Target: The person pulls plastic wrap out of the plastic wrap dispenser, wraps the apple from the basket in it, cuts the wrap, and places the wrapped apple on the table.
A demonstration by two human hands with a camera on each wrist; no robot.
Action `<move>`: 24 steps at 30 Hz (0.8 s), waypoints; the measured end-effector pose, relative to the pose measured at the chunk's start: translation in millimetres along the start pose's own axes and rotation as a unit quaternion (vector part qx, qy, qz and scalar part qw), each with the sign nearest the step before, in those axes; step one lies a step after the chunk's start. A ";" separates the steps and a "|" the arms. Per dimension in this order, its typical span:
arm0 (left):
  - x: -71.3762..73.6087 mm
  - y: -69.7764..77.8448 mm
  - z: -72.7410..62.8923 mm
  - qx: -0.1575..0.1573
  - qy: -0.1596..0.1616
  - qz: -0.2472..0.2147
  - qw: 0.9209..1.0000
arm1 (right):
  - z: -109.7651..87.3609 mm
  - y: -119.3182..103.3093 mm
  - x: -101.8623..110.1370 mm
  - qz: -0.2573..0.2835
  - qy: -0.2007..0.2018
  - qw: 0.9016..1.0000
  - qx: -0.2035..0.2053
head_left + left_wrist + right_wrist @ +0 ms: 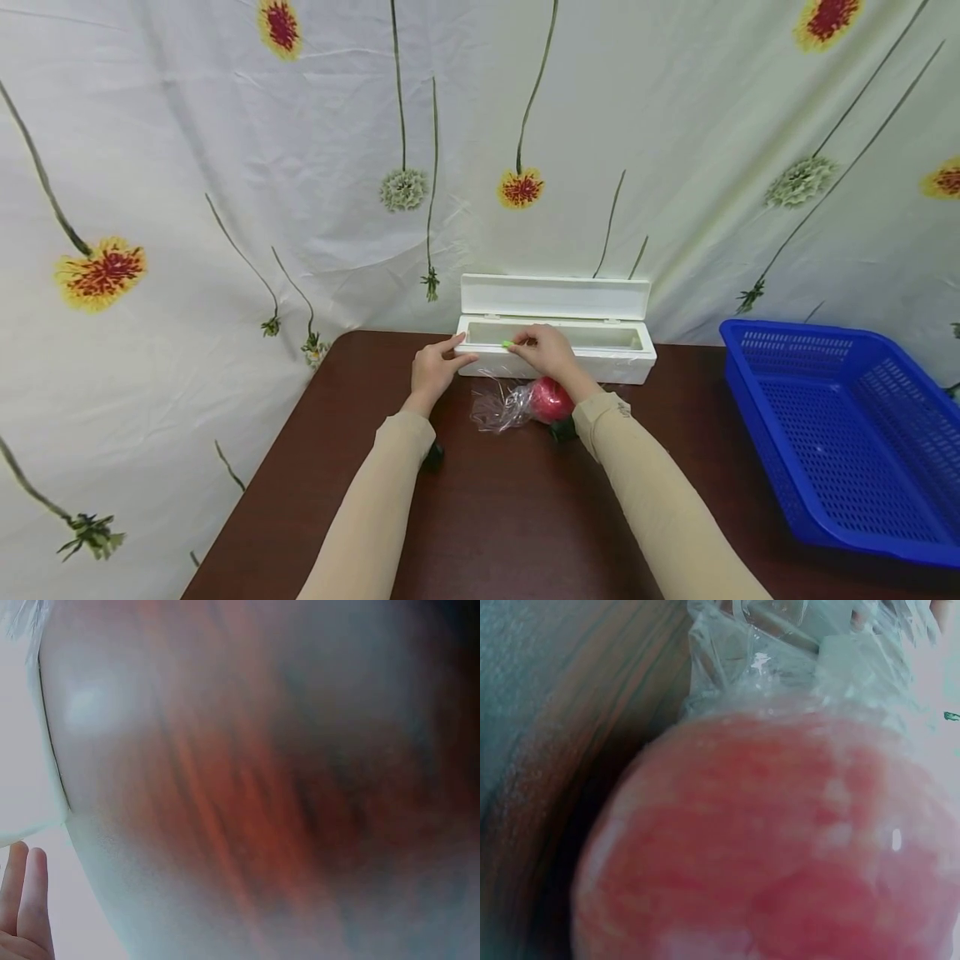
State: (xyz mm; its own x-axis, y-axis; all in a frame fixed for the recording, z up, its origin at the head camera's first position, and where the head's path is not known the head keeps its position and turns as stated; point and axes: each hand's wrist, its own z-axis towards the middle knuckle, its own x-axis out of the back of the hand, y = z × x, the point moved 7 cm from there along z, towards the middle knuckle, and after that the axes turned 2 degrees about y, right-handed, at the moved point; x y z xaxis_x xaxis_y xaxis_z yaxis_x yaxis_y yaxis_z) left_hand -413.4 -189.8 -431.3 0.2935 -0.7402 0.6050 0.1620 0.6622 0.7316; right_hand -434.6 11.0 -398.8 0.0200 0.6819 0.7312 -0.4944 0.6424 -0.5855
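Note:
A long white cling film box [555,365] stands at the table's back edge with its lid [555,297] raised. My left hand [433,367] is at its left front corner, forefinger on the rim and thumb against the front; in the left wrist view two straight fingers [31,892] reach the box. My right hand [546,352] pinches a small bright green slide cutter [507,344] at the front rim, left of the middle. Below my right wrist lies a red apple [550,400] in clear film [501,408], filling much of the right wrist view.
A blue perforated basket [817,433] stands on the right of the dark brown table [495,517]. Behind the box hangs a white flowered cloth [337,167], which also runs down along the table's left side.

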 end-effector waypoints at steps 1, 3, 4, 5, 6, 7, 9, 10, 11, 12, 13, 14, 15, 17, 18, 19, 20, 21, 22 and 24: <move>-0.1 0.1 -0.1 0.000 0.000 0.000 1.000 | -0.1 -0.2 0.4 -0.003 0.004 1.000 0.008; 0.0 0.3 -0.1 -0.002 0.000 0.000 1.000 | -0.4 -1.0 1.6 -0.009 0.015 1.000 0.023; 0.1 0.4 0.0 -0.002 0.000 -0.001 1.000 | -0.7 -1.0 2.2 -0.010 0.018 0.999 0.026; 0.1 0.5 0.2 -0.002 0.000 -0.001 1.000 | -0.7 -0.9 2.5 -0.011 0.020 0.999 0.027; 0.2 0.7 0.2 -0.003 0.001 -0.001 1.000 | -0.8 -0.6 2.6 -0.012 0.020 0.999 0.025; 0.5 0.9 0.1 -0.002 0.001 -0.002 1.000 | -1.1 -0.2 3.0 -0.011 0.019 1.000 0.021; 0.6 1.3 -0.1 -0.003 0.000 -0.002 1.000 | -1.6 0.5 3.4 -0.007 0.015 1.000 0.013; 0.5 1.3 -0.4 -0.002 0.000 -0.003 1.000 | -1.7 1.0 3.1 -0.006 0.013 1.000 0.010; 0.5 1.3 -0.6 -0.002 -0.001 -0.003 1.000 | -1.8 1.3 3.0 -0.004 0.012 1.000 0.008; 0.5 1.2 -0.8 -0.002 -0.001 -0.003 1.000 | -2.0 1.7 3.1 -0.003 0.010 1.000 0.006; 0.5 1.0 -0.8 -0.002 -0.001 -0.003 1.000 | -2.0 2.2 3.1 -0.001 0.010 1.000 0.005; 0.5 0.9 -0.7 -0.003 -0.001 -0.003 1.000 | -1.8 2.5 3.0 0.000 0.010 1.000 0.006; 0.5 0.7 -0.6 -0.003 0.000 -0.003 1.000 | -1.8 2.9 3.0 0.001 0.010 1.000 0.006; 0.4 0.2 -0.2 -0.003 0.001 -0.005 1.000 | -1.7 2.9 3.4 -0.001 0.010 1.000 0.009; 0.5 0.2 -0.1 -0.003 0.002 -0.005 1.000 | -1.5 3.1 3.6 -0.002 0.009 1.000 0.010; 0.4 0.3 -0.1 -0.004 0.002 -0.005 1.000 | -1.6 2.9 3.9 -0.003 0.008 1.000 0.011; 0.5 0.5 -0.2 -0.005 0.001 -0.006 1.000 | -1.7 3.0 4.2 -0.004 0.006 1.000 0.011; 0.5 0.6 -0.3 -0.005 0.001 -0.006 1.000 | -2.0 3.0 4.5 -0.005 0.004 1.000 0.011; 0.5 0.7 -0.5 -0.005 0.000 -0.006 1.000 | -2.3 3.0 4.9 -0.006 0.002 1.000 0.010; 0.4 0.8 -0.6 -0.005 -0.001 -0.005 1.000 | -2.9 3.3 5.7 -0.002 -0.002 1.000 0.007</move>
State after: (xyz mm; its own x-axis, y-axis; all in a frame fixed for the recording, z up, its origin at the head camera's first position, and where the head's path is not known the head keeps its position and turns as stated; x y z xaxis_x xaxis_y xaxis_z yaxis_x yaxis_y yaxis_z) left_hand -412.6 -189.5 -430.6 0.2895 -0.7472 0.5982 0.1737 0.6556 0.7348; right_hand -433.5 18.0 -397.6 0.0182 0.6770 0.7357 -0.5058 0.6410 -0.5774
